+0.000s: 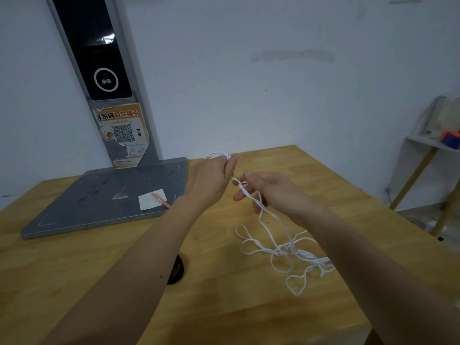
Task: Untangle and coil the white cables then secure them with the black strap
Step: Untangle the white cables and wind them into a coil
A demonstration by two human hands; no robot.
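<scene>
Thin white cables [286,250] lie in tangled loops on the wooden table [224,307] at the right. Strands rise from the tangle into my right hand [271,192], which pinches them above the table. My left hand [211,178] is raised just to the left, holding a small bundle of white loops that pokes out above its fingers. A short twisted stretch of cable runs between the two hands. The black strap [177,270], rolled into a ring, lies on the table, partly hidden under my left forearm.
A grey flat base [99,205] with an upright column and dark screen [99,58] stands at the back left. On the base lie a white paper square [151,199] and a pink pen [160,199]. A small shelf [433,143] stands at the right wall.
</scene>
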